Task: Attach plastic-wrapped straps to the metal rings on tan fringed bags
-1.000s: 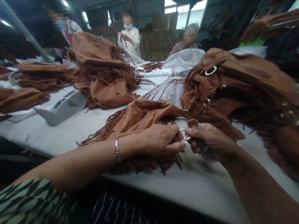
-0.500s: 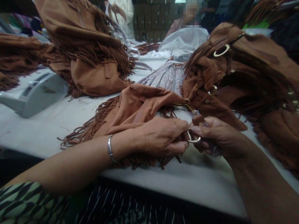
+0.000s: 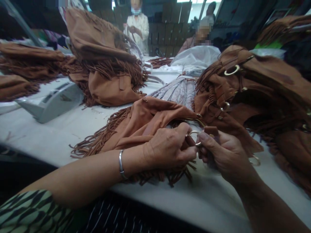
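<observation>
A brown fringed suede bag (image 3: 138,121) lies on the white table in front of me. My left hand (image 3: 170,145) rests over its near side, fingers closed on a small brown leather tab (image 3: 190,141) beside a gold metal ring (image 3: 194,132). My right hand (image 3: 224,152) pinches the ring's right side with the thumb and grips a strap with a brown leather end (image 3: 211,130). Fingers hide how ring, tab and strap join. Another metal ring (image 3: 255,160) shows by my right wrist.
More brown fringed bags are piled at the left (image 3: 107,87) and right (image 3: 243,84). A grey tape dispenser-like device (image 3: 53,103) stands at left. Plastic-wrapped straps (image 3: 177,89) lie behind the bag. Two people (image 3: 139,32) are at the back.
The view has tilted up, so things sit lower in it. The ring between my hands has turned and shows more of its upper arc. Both hands keep their grip.
</observation>
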Available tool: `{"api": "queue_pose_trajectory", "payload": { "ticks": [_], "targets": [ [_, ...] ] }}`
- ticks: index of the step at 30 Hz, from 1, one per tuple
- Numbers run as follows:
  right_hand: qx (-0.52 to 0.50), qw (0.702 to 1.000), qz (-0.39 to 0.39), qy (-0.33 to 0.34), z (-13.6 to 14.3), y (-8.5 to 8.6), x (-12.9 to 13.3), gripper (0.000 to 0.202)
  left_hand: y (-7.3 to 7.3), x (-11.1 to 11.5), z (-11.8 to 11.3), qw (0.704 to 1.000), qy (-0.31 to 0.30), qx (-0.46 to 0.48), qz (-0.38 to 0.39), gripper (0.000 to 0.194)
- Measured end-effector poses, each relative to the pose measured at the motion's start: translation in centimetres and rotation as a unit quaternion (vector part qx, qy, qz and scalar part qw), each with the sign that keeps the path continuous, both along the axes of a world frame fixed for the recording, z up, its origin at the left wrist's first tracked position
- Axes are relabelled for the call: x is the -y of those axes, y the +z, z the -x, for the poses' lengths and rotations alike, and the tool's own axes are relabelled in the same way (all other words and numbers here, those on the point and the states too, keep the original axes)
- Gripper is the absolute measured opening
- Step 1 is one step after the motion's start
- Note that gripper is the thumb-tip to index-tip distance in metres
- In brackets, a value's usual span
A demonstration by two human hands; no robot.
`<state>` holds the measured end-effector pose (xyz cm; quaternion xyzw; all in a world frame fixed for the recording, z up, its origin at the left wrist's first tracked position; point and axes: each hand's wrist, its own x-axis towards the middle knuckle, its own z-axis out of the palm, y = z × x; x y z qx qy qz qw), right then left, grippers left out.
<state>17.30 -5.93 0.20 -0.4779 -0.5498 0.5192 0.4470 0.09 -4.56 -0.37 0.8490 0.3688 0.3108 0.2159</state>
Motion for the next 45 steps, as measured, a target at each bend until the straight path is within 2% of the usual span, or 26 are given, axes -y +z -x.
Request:
{"api": "queue_pose_trajectory", "payload": {
  "ticks": [2, 4, 7, 9, 14, 17, 21, 24, 27, 34, 39, 42, 45],
  "targets": [
    [-0.027, 0.997, 0.068, 0.026, -0.3, 0.0, -0.2, 0.042, 0.2, 0.0, 0.2, 0.999, -0.051, -0.003, 0.000, 0.034],
    [-0.050, 0.986, 0.143, 0.067, -0.9, 0.1, -0.4, 0.042, 0.3, 0.1, 0.2, 0.995, -0.098, -0.019, -0.009, 0.033],
    [-0.059, 0.975, 0.189, 0.097, -1.6, 0.3, -0.7, 0.041, 0.1, 0.2, 0.2, 0.994, -0.105, -0.035, -0.011, 0.024],
    [-0.056, 0.978, 0.180, 0.090, -1.9, 0.5, -0.8, 0.041, -0.1, 0.3, 0.0, 0.997, -0.074, -0.030, -0.012, 0.022],
    [-0.005, 0.993, 0.102, 0.054, -1.6, 0.6, -0.6, 0.039, -0.5, 0.3, -0.2, 0.999, 0.013, -0.016, -0.024, 0.023],
    [-0.009, 0.996, 0.076, 0.037, -0.8, 0.5, -0.4, 0.039, -0.6, 0.2, -0.2, 0.999, 0.042, -0.002, -0.018, 0.024],
    [-0.050, 0.993, 0.099, 0.051, -0.5, 0.3, -0.4, 0.041, -0.3, 0.4, -0.1, 0.999, 0.033, -0.003, -0.020, 0.027],
    [-0.067, 0.981, 0.156, 0.095, -1.1, 0.2, -0.5, 0.041, 0.2, 0.5, 0.1, 0.999, -0.037, -0.027, -0.002, 0.033],
    [-0.072, 0.972, 0.181, 0.132, -1.9, 0.2, -0.7, 0.039, 0.2, 0.6, 0.1, 0.996, -0.087, -0.023, -0.020, 0.029],
    [-0.040, 0.990, 0.110, 0.082, -1.3, 0.6, -0.4, 0.037, -0.8, 0.6, -0.2, 0.999, 0.019, 0.031, -0.032, 0.022],
    [-0.025, 0.997, 0.060, 0.034, 0.2, 0.4, 0.1, 0.036, -0.8, 0.5, -0.2, 0.997, 0.067, 0.042, -0.027, 0.023],
    [-0.051, 0.995, 0.062, 0.060, 0.0, 0.1, 0.0, 0.035, -0.5, 0.6, -0.2, 0.998, 0.055, 0.037, -0.019, 0.024],
    [-0.079, 0.984, 0.113, 0.114, -1.1, -0.4, -0.5, 0.036, -0.3, 0.7, -0.2, 1.000, 0.016, 0.021, 0.007, 0.029]
  ]
}}
